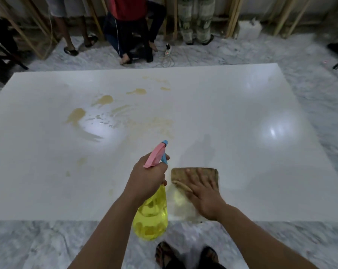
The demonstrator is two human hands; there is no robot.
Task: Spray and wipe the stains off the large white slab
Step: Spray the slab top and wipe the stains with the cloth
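The large white slab lies flat on the floor and fills the middle of the view. Yellow-brown stains spread over its left-centre part, with wet patches between them and smaller marks nearer me. My left hand grips a yellow spray bottle by its neck, a finger on the blue trigger; its pink nozzle points toward the stains. My right hand presses flat on a brown-stained cloth near the slab's near edge.
Marble-patterned floor surrounds the slab. Three people's legs stand or crouch beyond the far edge, by a dark stool and a power strip with cables. Wooden frames lean at the back wall. My sandalled feet are at the near edge.
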